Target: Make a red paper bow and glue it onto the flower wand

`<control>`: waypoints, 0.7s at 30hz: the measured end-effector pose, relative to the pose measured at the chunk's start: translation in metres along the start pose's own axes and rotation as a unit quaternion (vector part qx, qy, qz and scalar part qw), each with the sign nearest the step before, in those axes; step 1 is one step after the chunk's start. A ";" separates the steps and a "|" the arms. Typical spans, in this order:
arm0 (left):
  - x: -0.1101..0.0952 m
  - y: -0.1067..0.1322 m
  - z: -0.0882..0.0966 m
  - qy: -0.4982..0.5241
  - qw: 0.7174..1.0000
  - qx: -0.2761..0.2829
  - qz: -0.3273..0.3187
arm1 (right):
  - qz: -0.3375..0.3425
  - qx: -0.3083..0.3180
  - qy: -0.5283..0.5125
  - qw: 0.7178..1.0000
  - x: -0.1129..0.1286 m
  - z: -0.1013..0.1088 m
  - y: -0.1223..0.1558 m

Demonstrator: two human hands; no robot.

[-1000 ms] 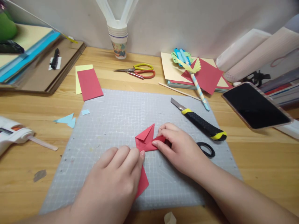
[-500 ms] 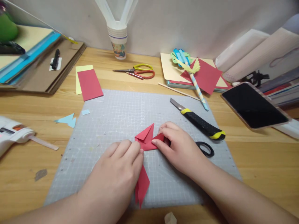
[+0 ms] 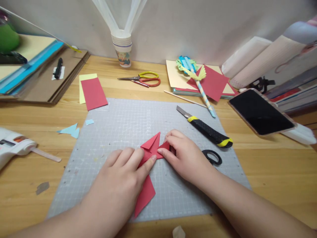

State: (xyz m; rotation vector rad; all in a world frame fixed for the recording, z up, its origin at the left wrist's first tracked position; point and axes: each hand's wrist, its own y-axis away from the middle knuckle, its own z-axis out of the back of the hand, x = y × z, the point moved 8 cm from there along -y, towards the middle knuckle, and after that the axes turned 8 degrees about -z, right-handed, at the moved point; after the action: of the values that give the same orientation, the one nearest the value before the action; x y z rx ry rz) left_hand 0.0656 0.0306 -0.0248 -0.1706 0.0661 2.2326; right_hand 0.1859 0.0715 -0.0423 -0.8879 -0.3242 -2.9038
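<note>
- While our left hand [image 3: 123, 178] curls closed over the red folded-paper piece [image 3: 155, 148], thumb pressing, our right hand [image 3: 184, 155] pinches its flap, seemingly to steady the fold.
- We have it on the grey gridded cutting mat [image 3: 123, 124], probably for flat backing.
- The black-and-yellow utility knife [image 3: 206, 130] lies aside, perhaps leaving us room.
</note>
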 end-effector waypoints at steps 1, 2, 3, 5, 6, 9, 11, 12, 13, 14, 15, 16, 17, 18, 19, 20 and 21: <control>0.000 0.000 -0.001 -0.008 1.000 0.009 0.004 | 0.000 0.001 0.000 1.000 0.000 0.000 0.000; 0.000 0.000 -0.002 -0.013 1.000 0.015 0.008 | 0.000 0.001 0.000 1.000 0.000 0.000 0.000; -0.001 0.000 -0.002 -0.017 1.000 0.020 0.010 | 0.000 0.001 -0.001 1.000 0.000 0.000 0.000; -0.001 0.000 -0.004 -0.021 0.999 0.026 0.012 | 0.000 0.001 -0.002 1.000 -0.001 -0.001 -0.001; -0.001 0.000 -0.004 -0.021 0.999 0.028 0.010 | 0.001 0.001 -0.001 1.000 -0.001 -0.001 -0.002; -0.003 0.000 -0.005 -0.024 0.999 0.029 0.004 | 0.003 -0.015 -0.002 1.000 -0.002 0.003 -0.001; -0.004 0.000 -0.005 -0.025 0.999 0.028 0.001 | 0.012 -0.073 0.004 0.997 0.000 0.015 0.006; -0.004 0.000 -0.004 -0.026 0.999 0.028 0.001 | 0.021 -0.111 0.017 0.993 0.004 0.023 0.012; -0.004 0.000 -0.004 -0.025 0.999 0.028 0.001 | 0.035 -0.145 0.040 0.988 0.008 0.029 0.021; -0.004 0.000 -0.004 -0.023 0.999 0.029 0.001 | 0.052 -0.163 0.075 0.982 0.014 0.032 0.030; -0.004 0.000 -0.005 -0.021 0.999 0.030 0.002 | 0.071 -0.151 0.109 0.980 0.021 0.029 0.038; -0.004 0.000 -0.005 -0.020 0.999 0.033 0.004 | 0.091 -0.104 0.128 0.982 0.027 0.020 0.044; -0.004 0.000 -0.006 -0.019 0.999 0.036 0.004 | 0.093 -0.056 0.138 0.984 0.029 0.011 0.050; -0.003 0.000 -0.006 -0.019 0.999 0.038 0.006 | 0.091 -0.009 0.149 0.985 0.031 0.001 0.055; -0.003 0.000 -0.007 -0.020 0.999 0.041 0.005 | 0.080 0.026 0.163 0.983 0.031 -0.007 0.058; -0.003 0.000 -0.007 -0.021 0.999 0.043 0.004 | 0.069 0.053 0.176 0.981 0.031 -0.014 0.059; -0.003 0.000 -0.007 -0.023 0.999 0.044 0.003 | 0.054 0.072 0.188 0.978 0.030 -0.019 0.059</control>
State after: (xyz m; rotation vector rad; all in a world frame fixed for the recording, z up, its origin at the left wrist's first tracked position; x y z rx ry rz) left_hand 0.0684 0.0276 -0.0312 -0.0707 0.1381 2.2333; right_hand 0.1597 0.0091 -0.0306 -0.3120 -0.4297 -2.8219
